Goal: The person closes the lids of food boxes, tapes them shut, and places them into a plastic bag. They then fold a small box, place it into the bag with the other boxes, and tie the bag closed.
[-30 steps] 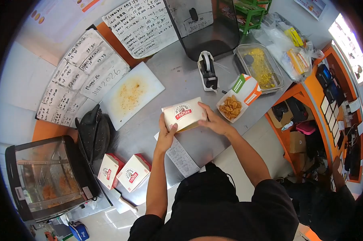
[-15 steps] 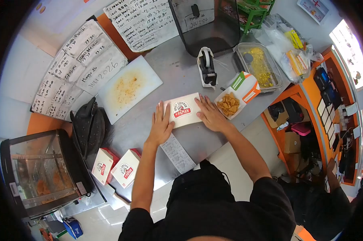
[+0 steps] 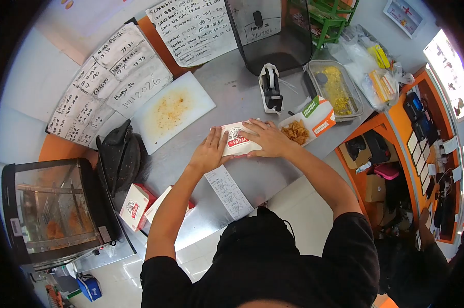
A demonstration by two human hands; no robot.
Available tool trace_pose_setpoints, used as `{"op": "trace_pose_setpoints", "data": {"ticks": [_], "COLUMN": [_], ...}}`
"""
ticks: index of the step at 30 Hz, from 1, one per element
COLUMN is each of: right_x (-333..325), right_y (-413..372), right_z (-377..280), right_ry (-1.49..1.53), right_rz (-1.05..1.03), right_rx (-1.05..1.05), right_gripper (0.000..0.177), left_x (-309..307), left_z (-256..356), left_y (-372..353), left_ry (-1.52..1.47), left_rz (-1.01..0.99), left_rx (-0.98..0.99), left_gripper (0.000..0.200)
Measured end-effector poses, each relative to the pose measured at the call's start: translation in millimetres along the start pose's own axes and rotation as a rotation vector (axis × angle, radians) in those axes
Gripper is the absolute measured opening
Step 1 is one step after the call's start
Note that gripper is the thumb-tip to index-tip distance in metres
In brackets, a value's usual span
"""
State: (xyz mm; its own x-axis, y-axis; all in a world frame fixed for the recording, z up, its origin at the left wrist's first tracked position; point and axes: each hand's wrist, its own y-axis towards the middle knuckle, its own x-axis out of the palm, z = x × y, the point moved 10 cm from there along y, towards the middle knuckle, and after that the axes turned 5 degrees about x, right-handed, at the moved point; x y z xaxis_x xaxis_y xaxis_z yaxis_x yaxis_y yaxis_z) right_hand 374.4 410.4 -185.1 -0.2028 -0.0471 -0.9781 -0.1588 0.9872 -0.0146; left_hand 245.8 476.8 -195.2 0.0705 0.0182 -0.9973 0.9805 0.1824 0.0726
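Observation:
A white and red food box (image 3: 237,142) with a printed lid rests on the steel table between my two hands. My left hand (image 3: 208,152) grips its left side, fingers reaching up along the edge. From the right, my right hand (image 3: 269,139) holds it with fingers laid across part of the lid. Just right of that hand is an open carton (image 3: 314,119) with fried, crispy pieces (image 3: 295,132). Below the box lies a long paper slip with writing (image 3: 229,192).
Two similar boxes, a front one (image 3: 135,207) and one partly behind my left forearm (image 3: 157,204), stand at left. Around them are a black stone mortar (image 3: 120,159), a cutting board (image 3: 188,115), a tape dispenser (image 3: 270,90), a yellow-filled container (image 3: 337,87) and a glass warmer (image 3: 54,210). Another person (image 3: 412,262) is at right.
My hands have come closer together on the box, and the right fingers now reach farther over its lid. My left forearm has swung left over one standing box. The view has shifted slightly.

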Motion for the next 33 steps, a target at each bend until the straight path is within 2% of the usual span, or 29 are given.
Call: {"op": "trace_pose_setpoints", "data": {"ticks": [7,10,11,14,17,20,26,33], "right_x": [-9,-9,-5,10,3,7,6,17], "right_y": [-7,-10,-12,-13,-17,-19,-23,-17], "right_z": [-6,-2,1,4,0,1,-5,0], "right_ry": [0.078,0.194,0.248,0.220,0.088,0.109,-0.003,0.020], "right_rz": [0.012,0.031,0.036,0.052,-0.056,-0.045,0.068,0.124], "right_rx": [-0.083,-0.095,-0.095,-0.126,0.015,0.043,0.009,-0.073], "right_gripper": [0.081,0.082,0.082,0.084,0.082,0.080,0.075,0.073], "left_x": [-1,-20,-23,-7,7,6,16,20], "left_z": [-1,12,14,27,32,36,35,36], "left_y": [2,2,3,11,23,20,18,19], "left_ry": [-0.067,0.037,-0.013,-0.137,-0.092,-0.009,0.087,0.164], "left_rz": [-0.078,-0.115,-0.192,-0.064,-0.125,-0.044,0.048,0.046], "left_rx": [0.022,0.042,-0.026,0.073,0.018,0.068,0.106,0.103], "left_gripper": [0.081,0.080,0.078,0.075,0.076,0.076,0.072,0.068]}}
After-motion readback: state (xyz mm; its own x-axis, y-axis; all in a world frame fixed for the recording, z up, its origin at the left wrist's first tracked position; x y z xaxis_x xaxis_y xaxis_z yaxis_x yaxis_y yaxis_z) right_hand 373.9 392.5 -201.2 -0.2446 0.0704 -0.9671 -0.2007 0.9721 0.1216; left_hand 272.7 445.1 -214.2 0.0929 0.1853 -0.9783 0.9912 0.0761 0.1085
